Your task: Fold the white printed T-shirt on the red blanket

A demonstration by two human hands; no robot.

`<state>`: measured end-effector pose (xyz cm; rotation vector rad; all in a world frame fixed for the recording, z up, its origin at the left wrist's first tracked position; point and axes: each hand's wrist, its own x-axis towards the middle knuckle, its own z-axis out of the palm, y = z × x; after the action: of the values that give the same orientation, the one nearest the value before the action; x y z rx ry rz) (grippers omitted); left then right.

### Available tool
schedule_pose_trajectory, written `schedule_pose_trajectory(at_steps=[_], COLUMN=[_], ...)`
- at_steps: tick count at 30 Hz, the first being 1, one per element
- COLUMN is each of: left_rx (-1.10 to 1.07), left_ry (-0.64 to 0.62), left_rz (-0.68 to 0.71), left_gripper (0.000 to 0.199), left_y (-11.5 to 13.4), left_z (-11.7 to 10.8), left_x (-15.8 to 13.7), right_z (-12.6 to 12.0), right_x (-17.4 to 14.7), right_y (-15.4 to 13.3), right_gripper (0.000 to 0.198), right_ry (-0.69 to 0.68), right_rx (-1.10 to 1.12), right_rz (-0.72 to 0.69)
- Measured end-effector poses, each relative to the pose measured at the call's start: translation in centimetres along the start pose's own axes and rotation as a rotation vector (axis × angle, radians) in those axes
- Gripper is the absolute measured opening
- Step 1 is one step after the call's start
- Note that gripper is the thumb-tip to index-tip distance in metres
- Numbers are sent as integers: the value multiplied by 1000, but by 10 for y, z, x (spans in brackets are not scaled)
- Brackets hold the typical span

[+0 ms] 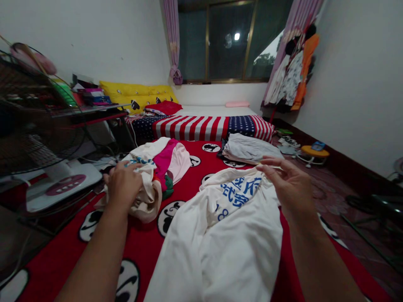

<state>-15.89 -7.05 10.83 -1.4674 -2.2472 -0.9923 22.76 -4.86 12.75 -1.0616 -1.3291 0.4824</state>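
A white shirt with blue lettering lies spread and wrinkled in front of me. My right hand pinches its far right edge between thumb and fingers, lifting that corner a little. To the left, my left hand is closed over a bunched cream garment; some of its fingertips are hidden in the cloth. Just beyond lies a loose heap with a magenta garment, a pale pink garment and a dark green piece of cloth. Folded grey clothes rest beyond the shirt.
The red patterned blanket lies beneath the clothes. At the left stand a caged fan and a cluttered desk. A bed with a striped cover is at the back; a yellow stool stands right, below hanging clothes.
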Motion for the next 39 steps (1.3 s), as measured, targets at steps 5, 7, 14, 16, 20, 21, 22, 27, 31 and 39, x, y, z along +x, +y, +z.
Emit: schedule_pose_trajectory(at_steps=[5,7,14,16,20,21,22,27,31,39], left_rx=[-312,-370,-613,-705,-824,-849,-872,-945,-926,-723], left_ry=[-319,-633,-886,-913,-980,-1001,-1026,-1184,-1167,-935], left_rz=[131,202,364,425,601,633,661,810,667,410], left_gripper=[31,30,45,45,28,24,21,19,20,49], left_y=[54,68,97,104,118,122,126,141,141,130], left_z=[11,30,51,44,28,24,21,8,7,18], left_x=[-23,-41,-82,-85,-92,-95,-99,-115,-113,-103], right_z=[-3,-5,-8,-5,6,10,13,17,11,-4], right_x=[1,1,8,6,-3,-5,-8,-14,-9,9], right_y=[-2,1,43,50,48,47,46,46,47,8], right_gripper=[25,30,28,27,36,42,49,57,14,11], right_ry=[-37,-79,-320,-418,-510,-499,-486,-639,-695,345], right_rx=[-50,-98,-389,-486,-537,-551,-566,-610,-628,345], right_rz=[120,173,132,122,112,106,100,47,72,151])
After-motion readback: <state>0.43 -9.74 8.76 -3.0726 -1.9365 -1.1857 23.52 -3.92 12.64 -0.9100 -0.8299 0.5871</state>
